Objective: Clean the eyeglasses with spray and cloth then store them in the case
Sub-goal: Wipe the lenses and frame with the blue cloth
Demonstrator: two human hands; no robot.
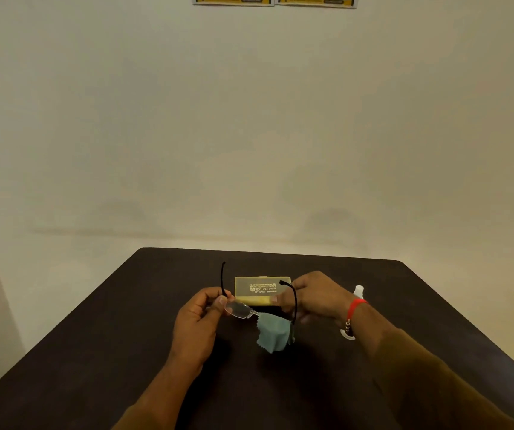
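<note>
The table (100, 352) is showing a dark, matt, faintly grained top. At twelve o'clock from the hands, the case (257, 288) is looking like translucent yellowish plastic. The glasses (239, 308) are showing clear glossy lenses and thin black temples. The cloth (272, 333) is hanging soft, matt, teal.

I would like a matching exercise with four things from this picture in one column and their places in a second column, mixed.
1. rimless eyeglasses with black temples
2. light blue cleaning cloth
3. yellowish rectangular case
4. small white spray bottle

a. on the dark table, behind the right wrist
b. hanging below the right hand
c. held between both hands
d. shut, lying behind the hands

Pairs: 1-c, 2-b, 3-d, 4-a
</note>
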